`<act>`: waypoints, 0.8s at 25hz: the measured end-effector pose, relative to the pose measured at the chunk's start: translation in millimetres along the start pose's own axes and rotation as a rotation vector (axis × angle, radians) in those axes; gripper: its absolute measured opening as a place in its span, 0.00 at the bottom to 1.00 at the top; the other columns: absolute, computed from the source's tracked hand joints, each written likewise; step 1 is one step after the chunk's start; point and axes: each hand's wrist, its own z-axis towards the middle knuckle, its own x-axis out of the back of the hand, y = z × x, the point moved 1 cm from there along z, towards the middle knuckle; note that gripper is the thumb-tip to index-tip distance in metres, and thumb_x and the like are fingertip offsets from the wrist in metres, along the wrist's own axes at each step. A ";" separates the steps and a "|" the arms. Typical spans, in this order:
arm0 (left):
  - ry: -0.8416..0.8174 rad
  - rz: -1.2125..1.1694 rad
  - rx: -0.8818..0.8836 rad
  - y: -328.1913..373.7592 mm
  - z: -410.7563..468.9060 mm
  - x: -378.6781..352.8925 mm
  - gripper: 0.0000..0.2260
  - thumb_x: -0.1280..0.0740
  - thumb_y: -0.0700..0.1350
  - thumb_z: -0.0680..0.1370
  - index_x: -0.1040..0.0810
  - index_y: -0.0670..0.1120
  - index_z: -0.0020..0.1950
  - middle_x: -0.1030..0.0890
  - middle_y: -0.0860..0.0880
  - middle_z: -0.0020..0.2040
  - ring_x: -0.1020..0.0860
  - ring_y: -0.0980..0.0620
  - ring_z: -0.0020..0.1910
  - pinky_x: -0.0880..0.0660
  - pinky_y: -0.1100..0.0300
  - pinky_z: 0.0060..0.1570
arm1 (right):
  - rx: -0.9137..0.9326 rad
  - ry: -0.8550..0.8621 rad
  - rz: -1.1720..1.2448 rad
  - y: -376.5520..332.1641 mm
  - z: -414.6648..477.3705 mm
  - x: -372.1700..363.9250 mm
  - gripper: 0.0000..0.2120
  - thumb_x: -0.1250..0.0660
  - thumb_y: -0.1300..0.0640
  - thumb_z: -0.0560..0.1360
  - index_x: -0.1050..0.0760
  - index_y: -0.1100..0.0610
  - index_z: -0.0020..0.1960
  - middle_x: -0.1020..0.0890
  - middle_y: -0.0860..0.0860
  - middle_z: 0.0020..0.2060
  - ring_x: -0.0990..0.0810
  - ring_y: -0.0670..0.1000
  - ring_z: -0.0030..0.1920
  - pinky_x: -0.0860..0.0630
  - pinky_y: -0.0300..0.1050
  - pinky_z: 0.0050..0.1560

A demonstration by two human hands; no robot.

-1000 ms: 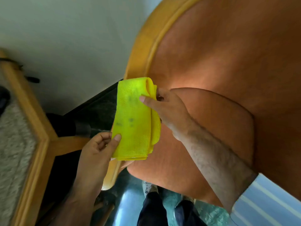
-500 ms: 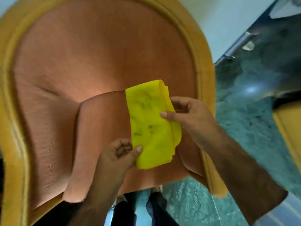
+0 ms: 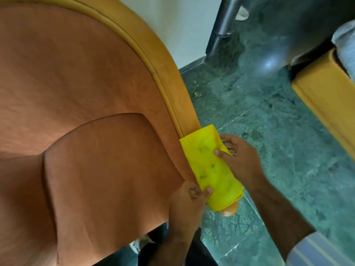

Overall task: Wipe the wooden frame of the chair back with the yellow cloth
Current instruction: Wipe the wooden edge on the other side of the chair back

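A folded yellow cloth point(image 3: 211, 169) with a few dark smudges lies wrapped over the lower right stretch of the chair's curved wooden frame point(image 3: 169, 81). My left hand point(image 3: 190, 200) pinches the cloth's lower left edge with thumb and fingers. My right hand point(image 3: 240, 160) grips the cloth's right side, thumb on top and fingers behind it. The frame's rounded end point(image 3: 229, 211) pokes out below the cloth. The frame borders the orange upholstered chair back point(image 3: 76, 77), with the seat cushion point(image 3: 107, 169) in front.
A green marble floor point(image 3: 269, 131) spreads to the right of the chair. Another wooden furniture edge point(image 3: 322, 100) stands at the far right. A dark metal post point(image 3: 224, 25) rises by the white wall point(image 3: 182, 20). My legs and shoes point(image 3: 146, 244) show below.
The cloth and both hands have shifted from in front of the seat cushion to the right side of the frame, where the cloth now wraps the wood. The view has swung right.
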 end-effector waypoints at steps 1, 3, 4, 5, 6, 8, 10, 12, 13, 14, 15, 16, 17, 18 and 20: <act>0.070 0.108 -0.087 6.7 5.1 9.0 0.18 0.24 0.60 0.73 0.23 0.47 0.38 0.17 0.48 0.34 0.17 0.51 0.37 0.19 0.53 0.42 | 0.054 0.047 -0.072 4.2 -0.9 -5.1 0.22 0.24 0.62 0.75 0.23 0.52 0.67 0.16 0.53 0.60 0.18 0.55 0.63 0.23 0.63 0.69; 0.229 0.293 -0.386 37.2 21.3 34.3 0.23 0.34 0.70 0.75 0.23 0.49 0.43 0.19 0.52 0.39 0.21 0.56 0.42 0.25 0.60 0.45 | 0.252 0.177 -0.254 9.1 -13.7 -12.3 0.29 0.29 0.56 0.80 0.33 0.55 0.78 0.24 0.56 0.73 0.28 0.57 0.75 0.32 0.58 0.77; 0.277 0.376 -0.579 57.6 35.1 46.2 0.23 0.37 0.68 0.78 0.21 0.48 0.50 0.19 0.50 0.47 0.21 0.53 0.49 0.25 0.58 0.53 | 0.382 0.212 -0.356 10.8 -25.6 -17.2 0.30 0.33 0.53 0.82 0.38 0.55 0.81 0.31 0.56 0.78 0.35 0.57 0.80 0.37 0.54 0.81; 0.285 0.485 -0.771 80.8 53.5 55.4 0.25 0.40 0.66 0.80 0.21 0.45 0.59 0.19 0.45 0.58 0.22 0.48 0.61 0.26 0.54 0.64 | 0.499 0.195 -0.452 13.3 -39.9 -24.4 0.30 0.37 0.50 0.84 0.42 0.56 0.82 0.36 0.55 0.82 0.41 0.56 0.83 0.41 0.53 0.83; 0.268 0.652 -0.942 106.5 76.1 61.3 0.28 0.42 0.64 0.82 0.24 0.42 0.68 0.22 0.41 0.69 0.27 0.43 0.72 0.32 0.48 0.74 | 0.568 0.139 -0.543 17.6 -53.9 -33.4 0.31 0.40 0.46 0.85 0.43 0.56 0.83 0.39 0.55 0.83 0.45 0.56 0.84 0.42 0.55 0.83; 0.209 1.103 -1.156 158.1 122.1 65.8 0.34 0.50 0.65 0.84 0.33 0.40 0.78 0.34 0.41 0.81 0.40 0.41 0.82 0.45 0.40 0.81 | 0.570 0.042 -0.714 27.5 -75.6 -47.6 0.33 0.42 0.41 0.84 0.42 0.58 0.83 0.41 0.54 0.84 0.44 0.55 0.84 0.36 0.61 0.80; 0.146 1.521 -1.190 192.0 157.4 68.9 0.37 0.57 0.67 0.83 0.40 0.41 0.81 0.40 0.43 0.84 0.46 0.43 0.84 0.50 0.36 0.81 | 0.527 0.041 -0.781 42.3 -88.7 -52.3 0.33 0.40 0.40 0.83 0.38 0.58 0.82 0.39 0.53 0.83 0.41 0.54 0.83 0.32 0.61 0.78; 0.089 1.724 -1.222 203.3 173.6 78.4 0.38 0.59 0.68 0.83 0.44 0.41 0.82 0.43 0.44 0.84 0.49 0.43 0.84 0.51 0.35 0.81 | 0.510 0.058 -0.760 53.6 -102.9 -49.4 0.32 0.41 0.40 0.83 0.37 0.57 0.81 0.37 0.53 0.83 0.39 0.54 0.83 0.32 0.61 0.76; 0.091 1.748 -1.260 202.6 176.7 82.0 0.38 0.59 0.68 0.83 0.45 0.42 0.83 0.43 0.44 0.84 0.49 0.43 0.84 0.51 0.34 0.80 | 0.516 0.067 -0.760 57.3 -109.3 -48.2 0.32 0.42 0.40 0.83 0.37 0.57 0.81 0.38 0.53 0.83 0.39 0.54 0.83 0.32 0.61 0.76; 0.103 1.745 -1.300 203.7 179.2 84.5 0.37 0.59 0.68 0.84 0.45 0.42 0.83 0.42 0.43 0.84 0.48 0.43 0.84 0.51 0.34 0.80 | 0.523 0.082 -0.778 56.9 -109.9 -49.9 0.33 0.42 0.39 0.83 0.37 0.57 0.81 0.38 0.52 0.83 0.40 0.54 0.83 0.32 0.61 0.75; 0.115 1.734 -1.326 203.8 180.1 85.6 0.37 0.59 0.67 0.84 0.44 0.42 0.82 0.41 0.44 0.84 0.48 0.44 0.84 0.50 0.34 0.80 | 0.527 0.094 -0.805 53.5 -103.4 -53.1 0.35 0.42 0.37 0.83 0.38 0.57 0.82 0.39 0.52 0.83 0.40 0.54 0.83 0.32 0.61 0.75; 0.123 1.714 -1.347 202.9 180.0 83.9 0.37 0.59 0.67 0.84 0.43 0.42 0.82 0.40 0.44 0.84 0.47 0.44 0.84 0.49 0.34 0.80 | 0.532 0.112 -0.833 45.6 -90.7 -58.4 0.36 0.42 0.35 0.82 0.38 0.57 0.82 0.39 0.52 0.83 0.40 0.54 0.83 0.32 0.61 0.76; 0.131 1.692 -1.368 202.3 180.9 82.4 0.36 0.58 0.67 0.84 0.42 0.42 0.82 0.39 0.44 0.83 0.46 0.44 0.84 0.49 0.35 0.80 | 0.532 0.134 -0.844 32.5 -72.1 -66.2 0.37 0.41 0.34 0.82 0.37 0.57 0.81 0.38 0.52 0.83 0.40 0.54 0.83 0.32 0.61 0.77; 0.143 1.670 -1.385 202.0 182.4 82.1 0.36 0.58 0.66 0.84 0.41 0.42 0.82 0.39 0.45 0.83 0.46 0.44 0.84 0.48 0.35 0.80 | 0.525 0.157 -0.836 15.9 -50.0 -74.1 0.38 0.41 0.34 0.81 0.37 0.57 0.81 0.38 0.53 0.83 0.39 0.55 0.83 0.32 0.60 0.77; 0.134 1.628 -1.408 202.1 184.6 82.2 0.35 0.57 0.66 0.85 0.40 0.43 0.82 0.38 0.46 0.83 0.45 0.45 0.84 0.48 0.35 0.81 | 0.514 0.187 -0.807 -8.1 -13.6 -82.6 0.39 0.40 0.33 0.81 0.38 0.59 0.82 0.38 0.55 0.83 0.40 0.56 0.83 0.35 0.58 0.80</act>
